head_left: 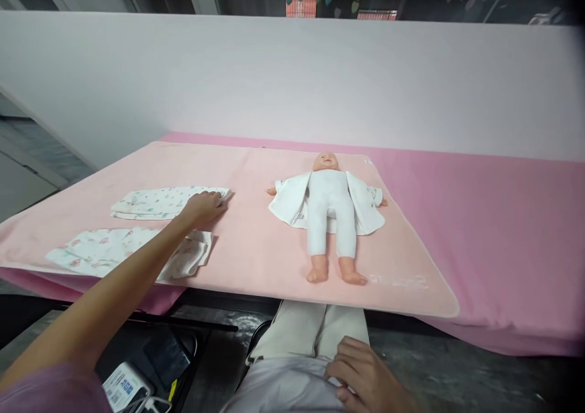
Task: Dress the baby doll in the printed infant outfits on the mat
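My left hand point(205, 208) reaches out to the right end of a folded white cloth with a small green print point(153, 203), its fingers closed over that end. Nearer me lies a second folded white cloth with a pinkish print point(109, 248), partly hidden under my left forearm. My right hand point(359, 370) is held over my lap, fingers loosely bent and a little apart, with nothing in it. On its back lies a baby doll point(329, 190) with a white body, head away from me. Its arms are in a white jacket point(365, 209), which is spread open.
A pale pink blanket point(256, 242) covers part of the table, over a darker pink cloth point(503, 236). Behind stands a white partition point(292, 78). Below the table at left are a white box-shaped device point(125, 388) with a cable and a dark flat object point(167, 357).
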`<action>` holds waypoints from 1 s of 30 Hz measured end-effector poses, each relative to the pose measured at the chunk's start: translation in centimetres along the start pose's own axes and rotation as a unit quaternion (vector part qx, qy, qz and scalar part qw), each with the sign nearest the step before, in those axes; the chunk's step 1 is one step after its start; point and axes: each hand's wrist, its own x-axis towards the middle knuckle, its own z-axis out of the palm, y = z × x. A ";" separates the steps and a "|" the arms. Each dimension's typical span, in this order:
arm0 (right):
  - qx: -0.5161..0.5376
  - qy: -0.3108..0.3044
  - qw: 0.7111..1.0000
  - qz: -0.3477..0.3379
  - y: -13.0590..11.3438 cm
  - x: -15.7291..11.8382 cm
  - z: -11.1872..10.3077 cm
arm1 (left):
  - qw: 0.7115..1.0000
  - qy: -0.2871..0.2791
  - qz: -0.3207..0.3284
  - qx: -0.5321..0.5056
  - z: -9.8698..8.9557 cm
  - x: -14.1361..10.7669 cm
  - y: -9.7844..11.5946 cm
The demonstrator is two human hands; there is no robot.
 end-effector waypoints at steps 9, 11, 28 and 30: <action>0.340 0.067 0.914 0.211 -3.0 3.8 1.6 | 0.965 0.181 0.103 -0.160 -12.2 -8.7 3.9; 0.416 0.058 0.884 0.206 -4.4 5.1 -0.9 | 0.903 0.137 0.298 -0.275 -13.6 -14.5 7.4; 0.410 0.169 0.820 0.361 -5.3 3.2 -2.1 | 0.884 0.099 0.016 -0.456 2.6 -26.6 23.4; 0.270 0.157 0.875 0.369 -4.4 2.0 -1.6 | 0.898 0.090 0.022 -0.430 2.1 -26.0 23.8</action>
